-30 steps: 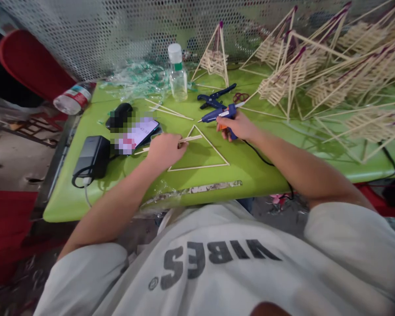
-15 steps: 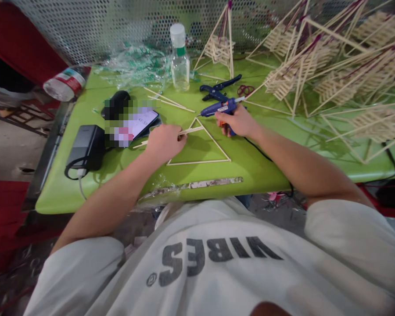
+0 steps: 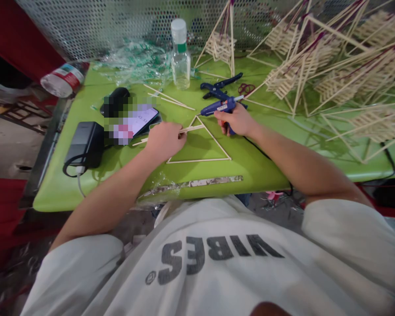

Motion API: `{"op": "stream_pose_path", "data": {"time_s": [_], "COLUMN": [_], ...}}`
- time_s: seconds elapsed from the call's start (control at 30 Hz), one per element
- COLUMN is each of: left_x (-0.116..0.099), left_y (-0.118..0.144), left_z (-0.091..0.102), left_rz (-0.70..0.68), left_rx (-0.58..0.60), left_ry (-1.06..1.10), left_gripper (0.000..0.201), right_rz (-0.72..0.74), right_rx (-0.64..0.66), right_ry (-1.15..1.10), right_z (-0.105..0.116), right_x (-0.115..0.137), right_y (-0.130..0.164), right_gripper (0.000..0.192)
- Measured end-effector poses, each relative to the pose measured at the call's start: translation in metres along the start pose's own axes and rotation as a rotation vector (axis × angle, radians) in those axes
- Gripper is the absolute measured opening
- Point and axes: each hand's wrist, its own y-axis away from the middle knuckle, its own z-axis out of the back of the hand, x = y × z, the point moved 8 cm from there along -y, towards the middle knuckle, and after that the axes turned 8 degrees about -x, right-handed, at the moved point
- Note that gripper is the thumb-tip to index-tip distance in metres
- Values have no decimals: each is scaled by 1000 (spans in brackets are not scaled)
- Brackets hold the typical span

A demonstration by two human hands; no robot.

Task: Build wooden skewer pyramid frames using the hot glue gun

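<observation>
Stick triangle (image 3: 213, 159), flat on the green table (image 3: 250, 169) between the two hands, is at the gluing stage: a person seated at the table's near edge works over its upper corner. Beyond the right hand, a heap of finished stick frames (image 3: 332, 66) fills the far side of the table, with one more standing pyramid (image 3: 222, 44) behind the glue gun. Out past the left hand lie a phone (image 3: 138, 123), a black power adapter (image 3: 84, 142) and a clear bottle (image 3: 180, 57); blue cutters (image 3: 219, 87) rest just beyond the right hand. The right hand (image 3: 238, 120) is wrapped around a blue glue gun (image 3: 222, 106), its nozzle aimed at the triangle's apex. The left hand (image 3: 164, 140) pinches a small bundle of short sticks (image 3: 192, 128), their tips lying across the triangle's left side just beside that apex. By the look of it, a stick is being positioned for a glue joint; the next move would call for a steady nozzle tip at the contact point and the stick held motionless.
</observation>
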Motion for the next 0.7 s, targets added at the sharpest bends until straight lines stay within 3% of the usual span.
{"op": "stream_pose_path", "data": {"time_s": [0.7], "left_x": [-2], "left_y": [1], "left_z": [3], "left_rz": [16], "left_rx": [6], "left_ry": [-1], "left_gripper": [30], "right_rz": [21], "right_rx": [2], "right_ry": [68], "right_z": [-1], "right_x": [-4], "right_y": [-1], "right_gripper": [63]}}
